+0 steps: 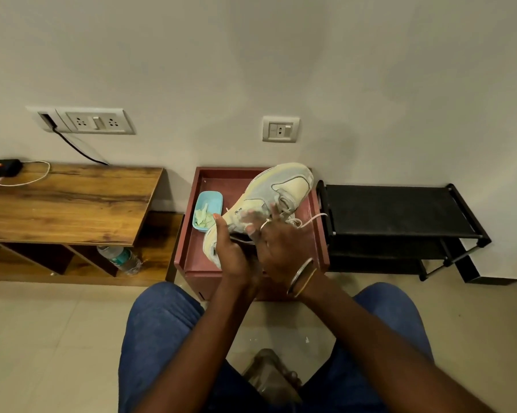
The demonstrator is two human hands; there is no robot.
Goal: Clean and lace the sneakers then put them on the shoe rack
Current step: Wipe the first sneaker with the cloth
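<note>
The sneaker (281,186) is hanging over the red tray (191,272), with the left hand (232,248) gripping its heel end and the right hand (281,248) blurring at the laces, its grip impossible to tell. A blue tub (212,201) is sitting just beside it at 9 o'clock and the black shoe rack (394,207) is standing at 3 o'clock. The sneaker's long axis is running from the heel at 7 o'clock to the toe at 1 o'clock.

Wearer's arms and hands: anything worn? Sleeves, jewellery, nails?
No sleeves or gloves in view. Right hand: two bangles at the wrist, one silver, one gold, plus a thin ring. Left hand: an orange-painted nail.
</note>
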